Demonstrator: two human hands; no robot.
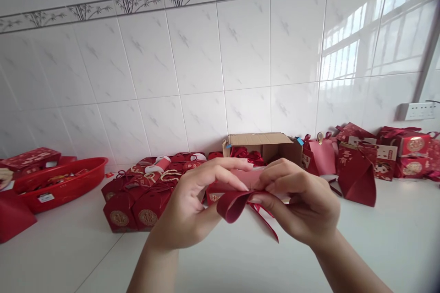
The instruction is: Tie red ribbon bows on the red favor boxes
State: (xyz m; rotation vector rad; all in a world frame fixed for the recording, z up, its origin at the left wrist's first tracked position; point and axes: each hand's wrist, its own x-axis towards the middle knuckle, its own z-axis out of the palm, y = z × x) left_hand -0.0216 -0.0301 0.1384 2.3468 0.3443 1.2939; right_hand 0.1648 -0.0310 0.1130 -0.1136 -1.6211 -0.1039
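Note:
A dark red ribbon (232, 210) is held up in front of me at mid-view, with a loop on its left side and a loose tail hanging down to the right. My left hand (197, 206) is closed on the ribbon from the left, fingertips near its middle. From the right, my right hand (304, 203) pinches the same ribbon between thumb and fingers, close to the left fingertips. Just beyond the hands is a red gift box (213, 197), mostly hidden by them; whether the ribbon is attached to it I cannot tell.
Several red gift boxes (120, 213) stand grouped at left of centre. A red basin (68, 191) holds small items, with another person's hand (5, 176) beside it. At the back are a cardboard box (261, 139) and, to its right, red bags (355, 174) along the tiled wall.

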